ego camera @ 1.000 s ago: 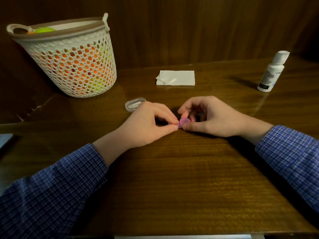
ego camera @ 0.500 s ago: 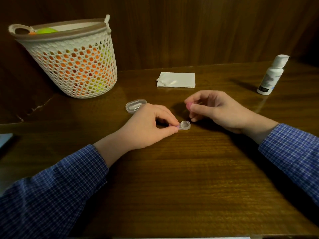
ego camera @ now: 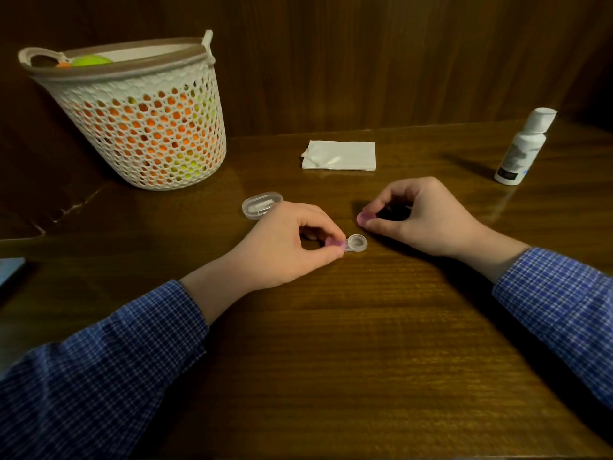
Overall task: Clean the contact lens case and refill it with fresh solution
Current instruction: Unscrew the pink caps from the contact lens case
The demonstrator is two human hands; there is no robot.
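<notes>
Two forearms entered from the near edge, each clothed in a long shirt sleeve. The left sleeve [ego camera: 99, 370] was woven in a fine check of dark blue crossed by thin white lines, its cuff ending just behind the wrist of the left hand [ego camera: 285, 247]. The right sleeve [ego camera: 560, 307] carried the same check; there the blue appeared brighter and the grid more distinct, and its cuff likewise stopped just behind the wrist of the right hand [ego camera: 428, 220]. The cloth lay in soft folds along both forearms. Both hands and wrists were bare beyond the cuffs. No more of the garment was visible than the two sleeves.
</notes>
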